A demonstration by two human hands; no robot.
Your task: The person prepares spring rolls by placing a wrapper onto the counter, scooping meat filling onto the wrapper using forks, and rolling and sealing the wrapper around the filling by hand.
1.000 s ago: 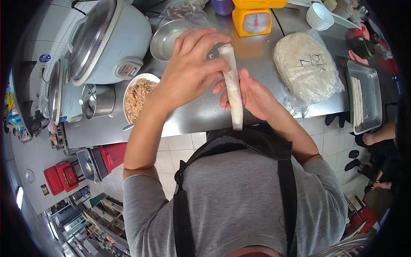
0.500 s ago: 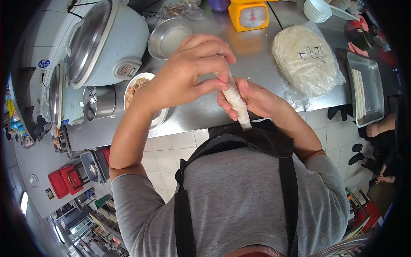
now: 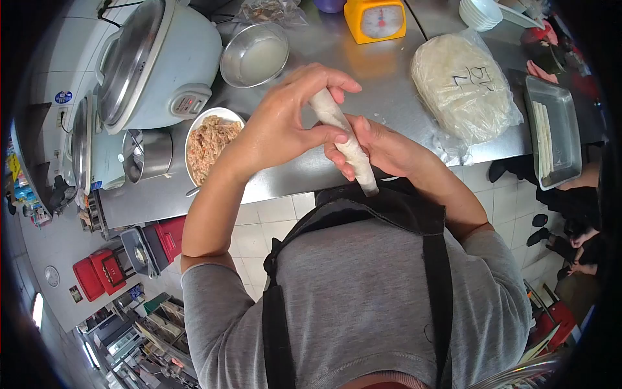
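A long, thin, pale spring roll (image 3: 353,154) slants in front of the apron, its lower end close to the black cloth. My right hand (image 3: 392,146) holds it around the middle, thumb on one side and fingertips showing on the other. My left hand (image 3: 278,120) is at the upper part with fingers and thumb spread apart. Its thumb touches the roll's side, and its fingers arch over the upper end. To the left of that forearm is a white bowl of minced filling (image 3: 210,146), with a utensil handle at its lower edge.
On the steel counter stand a metal bowl of whitish liquid (image 3: 264,58), a yellow scale (image 3: 376,23), a large rice cooker (image 3: 172,71) and a bagged stack of wrappers (image 3: 463,91). A metal tray (image 3: 567,139) at right holds several rolls. People's limbs show at far right.
My left hand has opened from a pinch on the roll, its thumb and fingers moving apart. The left forearm shifted right, uncovering the filling bowl. My right hand keeps its hold.
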